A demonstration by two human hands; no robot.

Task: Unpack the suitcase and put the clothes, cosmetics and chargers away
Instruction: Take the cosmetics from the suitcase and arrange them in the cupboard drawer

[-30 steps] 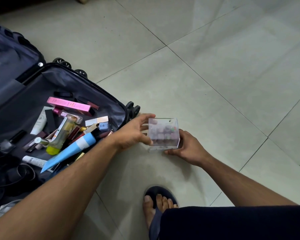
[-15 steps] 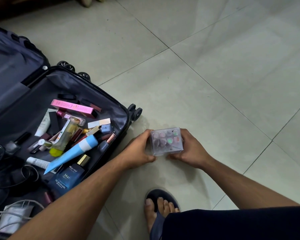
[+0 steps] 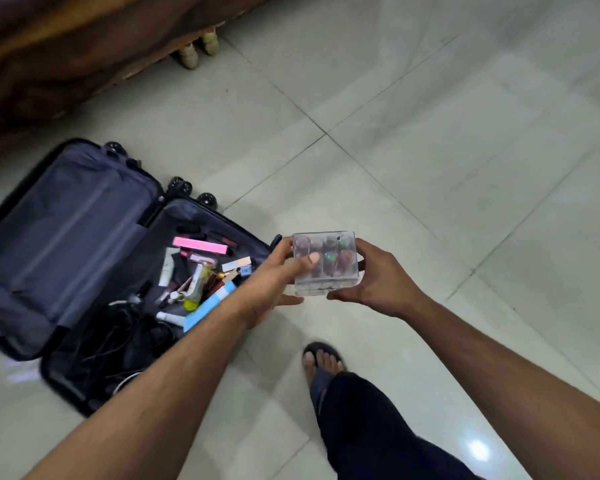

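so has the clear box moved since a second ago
Yes. The clear box, gripped by the left hand and right hand, has come up off the floor tiles, beside the suitcase rim.

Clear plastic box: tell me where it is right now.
In the head view, the clear plastic box is held between the left hand and right hand, above the floor tiles just right of the open suitcase.

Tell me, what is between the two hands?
The clear box of small coloured bottles lies between them: the left hand holds its left side, the right hand its right. The head view shows this.
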